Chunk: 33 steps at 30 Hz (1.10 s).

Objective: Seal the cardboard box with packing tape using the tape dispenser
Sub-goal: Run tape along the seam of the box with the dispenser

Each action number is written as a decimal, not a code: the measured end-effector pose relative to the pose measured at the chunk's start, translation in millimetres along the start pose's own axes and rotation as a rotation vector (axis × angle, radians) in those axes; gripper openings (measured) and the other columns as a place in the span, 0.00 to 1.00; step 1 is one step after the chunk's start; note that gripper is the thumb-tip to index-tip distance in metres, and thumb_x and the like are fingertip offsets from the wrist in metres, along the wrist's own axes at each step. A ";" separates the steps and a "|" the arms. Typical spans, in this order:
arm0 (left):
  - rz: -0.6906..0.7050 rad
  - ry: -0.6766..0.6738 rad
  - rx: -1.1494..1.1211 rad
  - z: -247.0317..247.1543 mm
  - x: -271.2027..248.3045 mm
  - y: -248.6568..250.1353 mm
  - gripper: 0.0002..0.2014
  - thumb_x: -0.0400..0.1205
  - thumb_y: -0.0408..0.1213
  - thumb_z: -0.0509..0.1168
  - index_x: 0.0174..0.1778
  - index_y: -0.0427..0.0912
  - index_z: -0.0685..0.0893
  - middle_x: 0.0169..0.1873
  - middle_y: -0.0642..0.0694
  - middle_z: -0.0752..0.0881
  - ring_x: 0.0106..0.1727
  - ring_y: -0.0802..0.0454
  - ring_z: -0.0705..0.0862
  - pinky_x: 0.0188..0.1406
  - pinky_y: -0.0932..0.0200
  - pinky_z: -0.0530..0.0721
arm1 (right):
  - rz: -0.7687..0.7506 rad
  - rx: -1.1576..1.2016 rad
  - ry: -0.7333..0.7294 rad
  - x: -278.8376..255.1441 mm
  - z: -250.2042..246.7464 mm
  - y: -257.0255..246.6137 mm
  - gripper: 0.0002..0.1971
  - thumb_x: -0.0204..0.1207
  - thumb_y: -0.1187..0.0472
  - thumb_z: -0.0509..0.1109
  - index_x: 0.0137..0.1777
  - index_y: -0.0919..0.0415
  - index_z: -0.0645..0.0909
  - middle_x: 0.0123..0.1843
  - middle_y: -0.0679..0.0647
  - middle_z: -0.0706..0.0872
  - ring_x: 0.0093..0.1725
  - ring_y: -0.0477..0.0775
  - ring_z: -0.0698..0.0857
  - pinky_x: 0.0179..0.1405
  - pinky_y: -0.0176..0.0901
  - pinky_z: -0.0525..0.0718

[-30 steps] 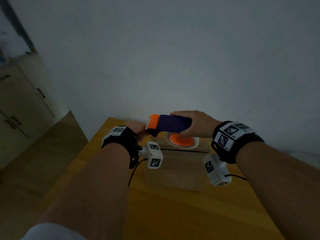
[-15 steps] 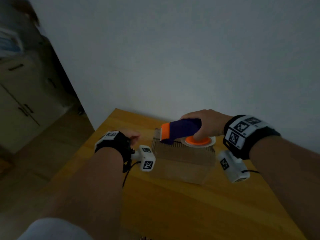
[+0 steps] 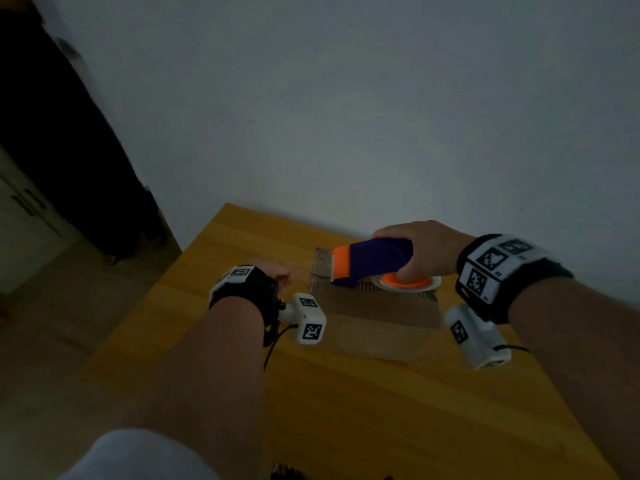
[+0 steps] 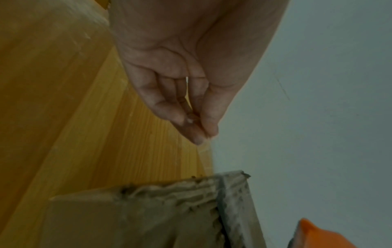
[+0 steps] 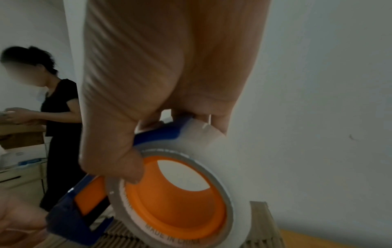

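Note:
A small cardboard box point(image 3: 374, 320) stands on the wooden table point(image 3: 381, 410). My right hand point(image 3: 415, 251) grips the blue and orange tape dispenser point(image 3: 374, 261), which lies along the box top with its orange mouth at the box's left end. In the right wrist view my thumb and fingers wrap the dispenser point(image 5: 70, 218) above its white tape roll point(image 5: 212, 144). My left hand point(image 3: 282, 273) hovers just left of the box. Its fingertips point(image 4: 197, 139) are pinched together, and a faint clear strip of tape seems to run from them toward the box point(image 4: 131, 218).
A pale wall rises right behind the table. The table's left edge point(image 3: 166, 289) drops to the floor. A person in black point(image 5: 59, 109) stands off to the left near cabinets point(image 3: 20, 237) and other boxes.
The dispenser has come down from above the box onto its top. My left hand has drawn away from the dispenser's mouth, leftward and lower, beside the box. The head view has shifted.

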<state>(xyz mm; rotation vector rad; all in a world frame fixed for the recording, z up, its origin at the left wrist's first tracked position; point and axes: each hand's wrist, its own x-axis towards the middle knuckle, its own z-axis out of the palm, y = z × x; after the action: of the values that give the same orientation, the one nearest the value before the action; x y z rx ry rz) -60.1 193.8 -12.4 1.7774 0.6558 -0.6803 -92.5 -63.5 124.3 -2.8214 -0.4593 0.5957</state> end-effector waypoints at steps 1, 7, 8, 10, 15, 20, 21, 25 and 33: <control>-0.010 -0.010 -0.013 0.8 3.9 -0.2 0.23 0.83 0.39 0.64 0.20 0.40 0.86 0.30 0.42 0.81 0.28 0.50 0.72 0.39 0.54 0.71 | 0.005 -0.005 -0.001 0.8 0.7 -0.1 0.31 0.68 0.61 0.76 0.72 0.47 0.72 0.56 0.45 0.79 0.53 0.48 0.78 0.51 0.41 0.77; -0.077 -0.050 -0.059 16.8 19.5 -2.2 0.19 0.86 0.38 0.60 0.28 0.38 0.80 0.19 0.46 0.85 0.32 0.47 0.76 0.41 0.54 0.74 | 0.025 -0.013 -0.022 4.7 4.4 1.6 0.31 0.67 0.61 0.76 0.71 0.45 0.73 0.59 0.46 0.82 0.52 0.48 0.79 0.48 0.40 0.75; -0.109 -0.054 -0.066 20.0 21.3 -2.4 0.20 0.86 0.40 0.60 0.27 0.39 0.79 0.13 0.48 0.82 0.33 0.47 0.76 0.38 0.54 0.73 | 0.026 -0.013 -0.028 5.0 4.0 1.1 0.31 0.68 0.61 0.76 0.71 0.46 0.73 0.57 0.45 0.81 0.52 0.48 0.79 0.47 0.39 0.75; -0.125 -0.077 -0.016 28.7 19.6 -1.7 0.23 0.88 0.42 0.55 0.25 0.40 0.74 0.10 0.47 0.79 0.30 0.48 0.73 0.34 0.55 0.70 | 0.024 -0.020 -0.038 6.5 3.7 0.5 0.31 0.68 0.61 0.75 0.71 0.46 0.72 0.57 0.45 0.80 0.50 0.48 0.78 0.44 0.38 0.73; -0.120 -0.110 0.127 41.2 15.5 -1.7 0.22 0.88 0.42 0.55 0.74 0.32 0.73 0.73 0.36 0.75 0.76 0.40 0.72 0.74 0.48 0.70 | 0.028 -0.040 -0.061 10.5 5.3 1.4 0.31 0.69 0.60 0.75 0.72 0.46 0.71 0.56 0.45 0.79 0.50 0.48 0.77 0.47 0.41 0.73; -0.018 -0.098 0.411 41.8 37.5 -2.1 0.25 0.81 0.52 0.63 0.70 0.42 0.79 0.53 0.45 0.88 0.51 0.44 0.86 0.42 0.55 0.90 | 0.012 -0.053 -0.060 12.3 6.7 1.0 0.30 0.69 0.61 0.75 0.71 0.48 0.73 0.63 0.48 0.82 0.54 0.49 0.78 0.50 0.42 0.73; -0.006 -0.044 0.510 40.9 45.0 -1.2 0.27 0.78 0.58 0.63 0.67 0.45 0.81 0.51 0.47 0.88 0.51 0.45 0.86 0.48 0.52 0.88 | 0.012 -0.068 -0.062 12.4 7.2 0.8 0.30 0.69 0.61 0.74 0.72 0.48 0.73 0.65 0.48 0.82 0.56 0.50 0.79 0.52 0.42 0.74; 0.078 0.082 0.639 30.6 39.3 13.5 0.27 0.78 0.57 0.64 0.70 0.48 0.79 0.64 0.39 0.83 0.56 0.40 0.84 0.54 0.48 0.86 | 0.027 -0.128 -0.074 14.6 9.3 2.1 0.31 0.71 0.59 0.74 0.74 0.48 0.71 0.70 0.50 0.80 0.68 0.55 0.79 0.65 0.49 0.76; 0.141 0.048 0.546 43.6 -9.3 37.7 0.22 0.75 0.54 0.71 0.24 0.42 0.76 0.28 0.44 0.82 0.28 0.49 0.78 0.32 0.58 0.77 | 0.012 -0.119 -0.075 14.2 10.4 7.4 0.31 0.70 0.58 0.76 0.73 0.47 0.71 0.68 0.49 0.81 0.65 0.54 0.80 0.62 0.48 0.78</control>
<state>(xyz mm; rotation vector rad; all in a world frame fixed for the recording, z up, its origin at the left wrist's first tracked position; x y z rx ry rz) -45.2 140.8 6.9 2.3235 0.3880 -0.7689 -82.6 -63.9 107.9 -2.9242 -0.5079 0.7006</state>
